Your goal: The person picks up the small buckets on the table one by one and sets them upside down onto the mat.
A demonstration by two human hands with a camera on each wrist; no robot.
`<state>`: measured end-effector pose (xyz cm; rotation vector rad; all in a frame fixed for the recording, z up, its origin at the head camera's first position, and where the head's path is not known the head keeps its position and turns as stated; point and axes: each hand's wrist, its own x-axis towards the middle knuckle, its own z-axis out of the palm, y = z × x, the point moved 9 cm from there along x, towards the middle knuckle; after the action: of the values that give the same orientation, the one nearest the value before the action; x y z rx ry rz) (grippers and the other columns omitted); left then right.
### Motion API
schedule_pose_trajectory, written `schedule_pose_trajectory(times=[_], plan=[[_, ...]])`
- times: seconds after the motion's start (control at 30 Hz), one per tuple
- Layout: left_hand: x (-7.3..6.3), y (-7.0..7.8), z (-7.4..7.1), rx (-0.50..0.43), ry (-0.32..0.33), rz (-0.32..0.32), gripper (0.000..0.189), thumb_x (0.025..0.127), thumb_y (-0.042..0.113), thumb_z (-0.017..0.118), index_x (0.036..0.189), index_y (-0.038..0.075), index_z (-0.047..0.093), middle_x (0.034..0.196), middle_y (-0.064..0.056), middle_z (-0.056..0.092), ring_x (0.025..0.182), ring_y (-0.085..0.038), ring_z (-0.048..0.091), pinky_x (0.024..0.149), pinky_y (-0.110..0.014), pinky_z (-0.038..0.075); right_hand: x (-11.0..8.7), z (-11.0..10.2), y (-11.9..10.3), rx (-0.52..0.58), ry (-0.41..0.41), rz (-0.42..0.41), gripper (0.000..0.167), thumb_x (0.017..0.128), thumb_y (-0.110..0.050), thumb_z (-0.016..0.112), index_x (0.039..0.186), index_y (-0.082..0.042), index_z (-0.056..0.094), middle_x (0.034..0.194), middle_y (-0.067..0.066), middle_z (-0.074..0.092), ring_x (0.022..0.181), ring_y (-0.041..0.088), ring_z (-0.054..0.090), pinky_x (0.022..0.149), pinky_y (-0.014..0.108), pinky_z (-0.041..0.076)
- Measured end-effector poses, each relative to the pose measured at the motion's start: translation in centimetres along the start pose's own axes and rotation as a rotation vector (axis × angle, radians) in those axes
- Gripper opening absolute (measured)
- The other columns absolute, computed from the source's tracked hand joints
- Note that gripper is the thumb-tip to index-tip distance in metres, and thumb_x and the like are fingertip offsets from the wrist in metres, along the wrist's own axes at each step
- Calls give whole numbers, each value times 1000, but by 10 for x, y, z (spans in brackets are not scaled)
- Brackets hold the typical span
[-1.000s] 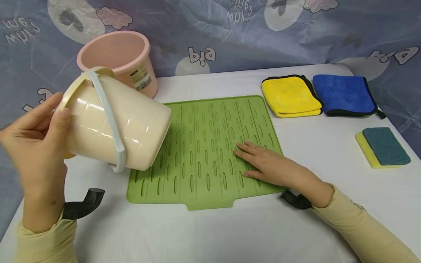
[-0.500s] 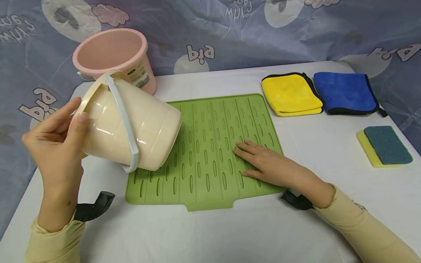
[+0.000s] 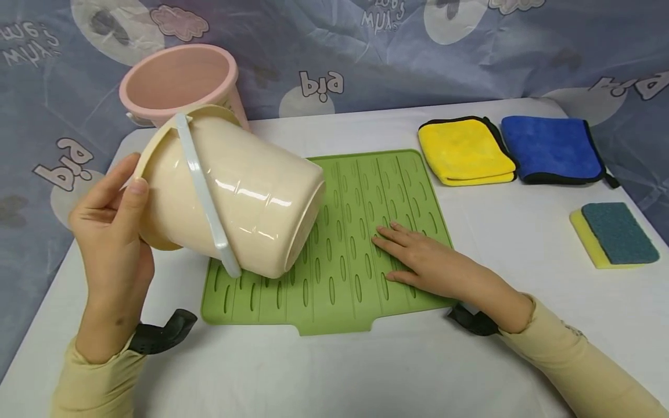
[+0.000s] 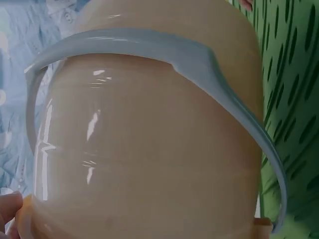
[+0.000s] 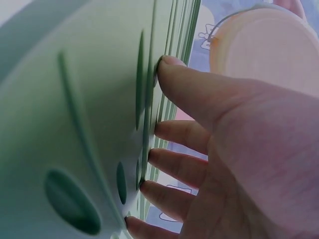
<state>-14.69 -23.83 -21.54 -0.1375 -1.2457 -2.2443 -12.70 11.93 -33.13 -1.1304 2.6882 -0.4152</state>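
Note:
My left hand (image 3: pixel 112 226) pinches the rim of a cream bucket (image 3: pixel 245 191), which is tilted on its side above the left part of a green ridged mat (image 3: pixel 334 313). The bucket's mouth faces left toward the hand and its base points right. A pale blue handle (image 4: pixel 134 42) hangs across its side, as the left wrist view shows too. My right hand (image 3: pixel 423 258) lies on the right part of the mat with its fingers spread. In the right wrist view the fingertips (image 5: pixel 172 67) touch the mat, and the bucket's base (image 5: pixel 269 50) shows beyond.
A pink bucket (image 3: pixel 180 78) stands at the back left, partly behind the cream one. Folded yellow (image 3: pixel 465 151) and blue cloths (image 3: pixel 551 150) lie at the back right. A yellow and green sponge (image 3: pixel 617 235) is on the white table (image 3: pixel 366 377) at the right.
The cream bucket and my left hand have moved to the right, farther over the mat, and the bucket's base has turned a little toward view. My right hand stays in place.

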Motion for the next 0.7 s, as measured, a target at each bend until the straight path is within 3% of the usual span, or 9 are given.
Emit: schedule_pose_trajectory(times=[0.17, 0.53, 0.7], plan=[[-6, -14, 7, -60, -9, -107, 31, 81, -13, 65, 111, -15, 61, 111, -24, 60, 96, -30, 59, 81, -31, 50, 0, 0, -1, -10, 7, -4, 64, 91, -29, 63, 140, 2, 38, 144, 22, 32, 132, 40, 25, 100, 55, 29], [-22, -43, 28, -92, -116, -257, 28, 85, -5, 64, 113, -8, 63, 114, -19, 59, 100, -23, 59, 85, -29, 47, 0, -2, -2, -7, 20, -5, 63, 91, -28, 63, 139, 4, 39, 144, 23, 32, 132, 42, 24, 101, 55, 28], [-27, -49, 33, -75, -153, -284, 27, 88, -3, 62, 114, -7, 63, 115, -17, 59, 100, -22, 58, 85, -28, 47, -1, -1, 0, 10, 6, 3, 65, 91, -29, 62, 142, 2, 35, 146, 20, 30, 133, 42, 23, 101, 54, 27]])
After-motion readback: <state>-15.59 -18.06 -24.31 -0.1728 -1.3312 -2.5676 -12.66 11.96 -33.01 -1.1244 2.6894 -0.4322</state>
